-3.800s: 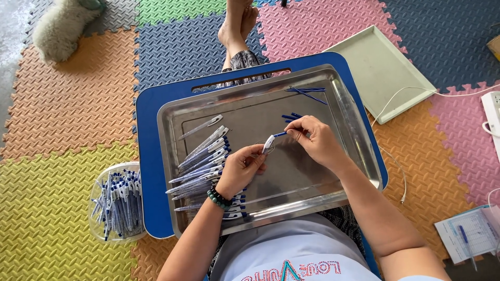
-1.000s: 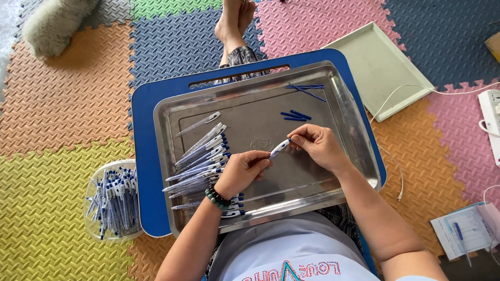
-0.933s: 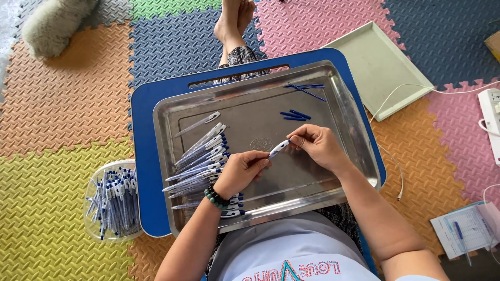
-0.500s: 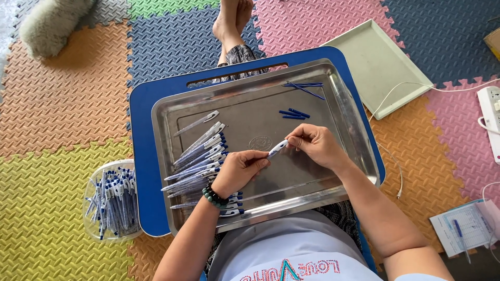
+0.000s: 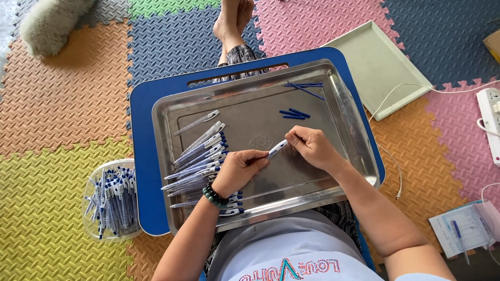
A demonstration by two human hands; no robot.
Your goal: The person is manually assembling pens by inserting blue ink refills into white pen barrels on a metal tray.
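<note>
Both hands meet over the middle of a steel tray (image 5: 344, 112) that rests on a blue lap board (image 5: 139, 156). My left hand (image 5: 240, 170) and my right hand (image 5: 311, 148) pinch the two ends of one white and blue pen (image 5: 277, 148). Left of the hands lies a fanned row of several finished pens (image 5: 200, 153). A few loose blue refills (image 5: 294, 113) lie ahead of my right hand, and more thin blue refills (image 5: 304, 87) rest near the tray's far rim.
A clear tub of pens (image 5: 110, 200) stands on the foam floor mat at the left. A pale green tray (image 5: 376, 65) lies to the upper right, with a white cable and power strip (image 5: 490, 114) beyond. A paper sheet with a pen (image 5: 462, 229) sits at lower right.
The hands stay together on the pen at the tray's centre; the view has shifted slightly.
</note>
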